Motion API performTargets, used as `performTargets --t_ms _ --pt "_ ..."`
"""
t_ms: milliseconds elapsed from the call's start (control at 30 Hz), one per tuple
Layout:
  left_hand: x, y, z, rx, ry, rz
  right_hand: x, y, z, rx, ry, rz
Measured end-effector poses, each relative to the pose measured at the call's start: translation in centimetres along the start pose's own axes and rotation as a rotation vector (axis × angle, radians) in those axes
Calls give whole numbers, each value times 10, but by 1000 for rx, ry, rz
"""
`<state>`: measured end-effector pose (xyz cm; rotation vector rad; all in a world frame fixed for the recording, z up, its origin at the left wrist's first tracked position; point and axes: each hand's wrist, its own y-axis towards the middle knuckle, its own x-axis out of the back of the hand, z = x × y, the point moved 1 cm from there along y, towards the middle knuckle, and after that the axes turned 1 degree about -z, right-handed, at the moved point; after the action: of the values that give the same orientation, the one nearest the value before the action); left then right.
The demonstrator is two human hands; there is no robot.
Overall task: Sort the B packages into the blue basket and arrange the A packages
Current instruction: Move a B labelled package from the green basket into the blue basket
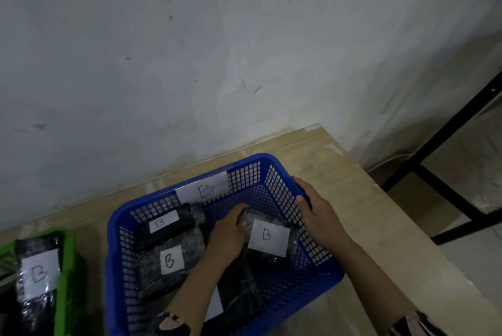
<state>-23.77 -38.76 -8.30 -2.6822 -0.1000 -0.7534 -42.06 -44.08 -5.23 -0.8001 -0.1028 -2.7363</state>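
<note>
A blue mesh basket (pixel 130 229) with a paper "B" label on its far wall sits on the wooden table. Inside lie several black wrapped packages with white "B" labels, such as one at the back left (pixel 165 224) and one in the middle (pixel 169 262). My left hand (pixel 226 235) reaches into the basket and grips the left edge of another B package (pixel 269 238). My right hand (pixel 315 208) clasps the basket's right rim. At the far left, a further B package (pixel 38 273) lies in a green basket (pixel 69 259).
The wooden table (pixel 361 213) ends at the right. Beyond that edge stands a black metal frame (pixel 445 132) over a tiled floor. A grey wall rises right behind the table.
</note>
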Motion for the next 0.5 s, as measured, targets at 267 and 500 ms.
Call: performTargets --t_ms 267,500 --pt "-7 12 -9 -90 108 117 -2 0 -1 3 -20 -40" --pt "-17 -5 -1 -17 545 -17 -3 -2 0 5 -9 -37"
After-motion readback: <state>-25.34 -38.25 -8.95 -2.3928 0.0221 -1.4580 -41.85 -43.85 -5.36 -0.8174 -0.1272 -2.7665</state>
